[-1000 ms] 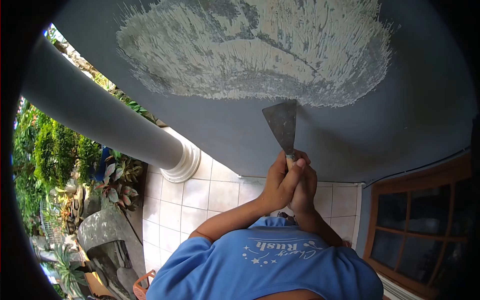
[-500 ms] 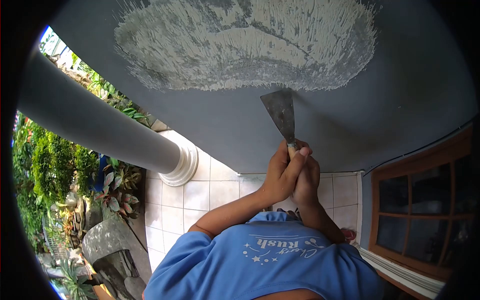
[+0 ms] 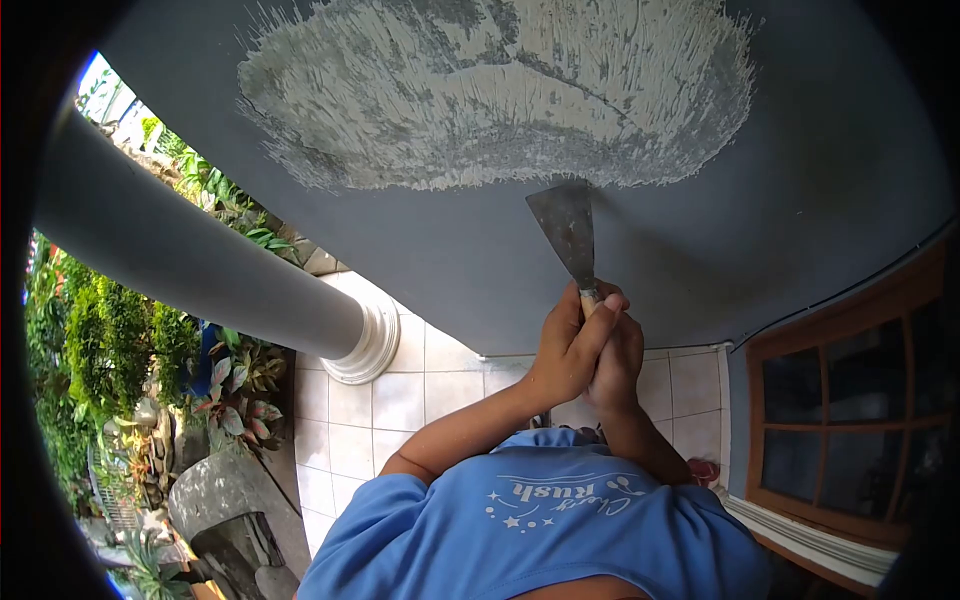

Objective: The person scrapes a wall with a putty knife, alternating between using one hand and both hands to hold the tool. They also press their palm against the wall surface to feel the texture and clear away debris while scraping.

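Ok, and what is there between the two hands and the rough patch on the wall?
In the head view, the scraper's blade lies between the left hand, right hand and rough patch, with smooth grey wall around it.

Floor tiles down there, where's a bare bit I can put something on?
There's bare floor between the column's white base and the left forearm, and a narrower bit between the right forearm and the window. Past the floor's left edge, plants and stones crowd together.

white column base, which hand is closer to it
Left: the left hand grips the scraper on the side facing the column base; the right hand is clasped on the left's far side.
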`<action>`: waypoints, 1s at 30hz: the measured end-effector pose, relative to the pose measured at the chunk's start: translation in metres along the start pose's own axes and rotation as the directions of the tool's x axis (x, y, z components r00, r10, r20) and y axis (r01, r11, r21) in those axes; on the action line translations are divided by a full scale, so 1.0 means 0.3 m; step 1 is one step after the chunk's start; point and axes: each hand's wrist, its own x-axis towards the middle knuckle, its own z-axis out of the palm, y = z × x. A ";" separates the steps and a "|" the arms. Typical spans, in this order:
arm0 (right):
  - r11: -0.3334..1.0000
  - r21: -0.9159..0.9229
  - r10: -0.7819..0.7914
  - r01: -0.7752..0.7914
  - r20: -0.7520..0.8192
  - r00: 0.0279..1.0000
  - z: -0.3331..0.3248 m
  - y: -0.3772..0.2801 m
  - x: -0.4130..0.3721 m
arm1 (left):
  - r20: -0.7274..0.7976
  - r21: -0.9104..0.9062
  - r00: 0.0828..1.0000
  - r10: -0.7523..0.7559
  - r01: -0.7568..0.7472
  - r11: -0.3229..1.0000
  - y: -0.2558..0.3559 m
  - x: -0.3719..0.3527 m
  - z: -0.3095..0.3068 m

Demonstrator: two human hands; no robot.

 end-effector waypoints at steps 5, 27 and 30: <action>0.996 -0.045 -0.084 0.082 -0.043 0.996 0.015 -0.013 0.006 | 0.057 -0.042 0.998 0.006 -0.003 0.999 0.002 0.008 -0.003; 0.994 0.040 -0.104 0.103 0.029 0.994 0.020 -0.022 0.051 | 0.139 0.040 0.989 0.055 -0.061 0.997 0.058 0.065 -0.024; 0.996 -0.059 -0.067 0.063 -0.072 0.995 0.051 0.001 0.007 | 0.029 0.012 0.999 0.029 -0.030 0.999 0.003 0.003 -0.032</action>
